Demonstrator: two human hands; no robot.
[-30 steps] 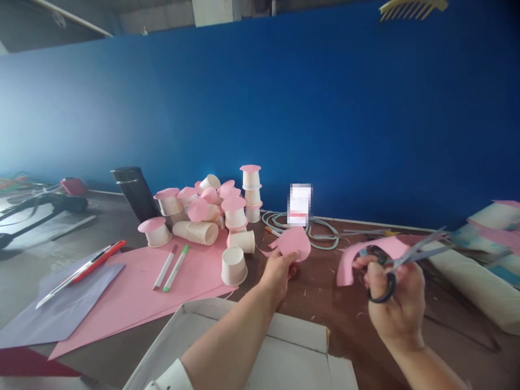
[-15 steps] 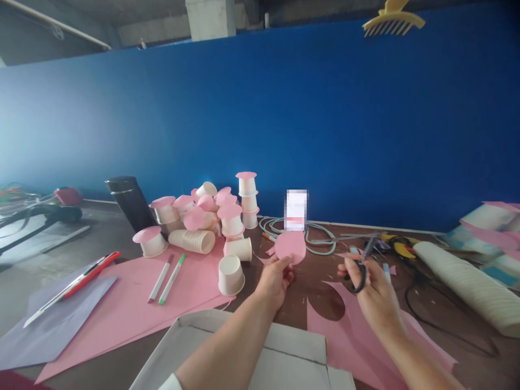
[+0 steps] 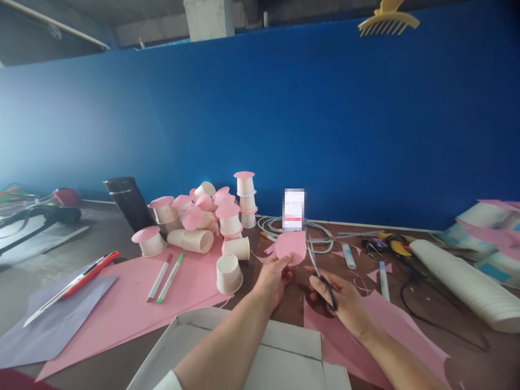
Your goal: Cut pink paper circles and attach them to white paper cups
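Pinched in my left hand [image 3: 274, 279] is a roundish pink paper disc [image 3: 291, 246], held up over the table. My right hand [image 3: 341, 298] is closed round the black handles of a pair of scissors [image 3: 320, 276]. The scissor blades point up and stand close beside the disc's right edge; whether they touch it I cannot tell. Under my right hand lies a pink paper sheet [image 3: 390, 314]. A white paper cup [image 3: 228, 273] stands upside down to the left of my left hand.
Paper cups with pink discs [image 3: 229, 219] crowd the back left by a black flask [image 3: 132, 203]. Two markers [image 3: 170, 277] lie on pink sheets, near a red-handled cutter [image 3: 91, 273]. A glue stick [image 3: 348, 255], cable coil [image 3: 320, 246] and long cup stack [image 3: 463, 281] are rightward; white cardboard [image 3: 292, 338] lies in front.
My right hand has moved left with the scissors, bringing the blades up to the pink disc's right side. My left hand holds the disc in nearly the same place.
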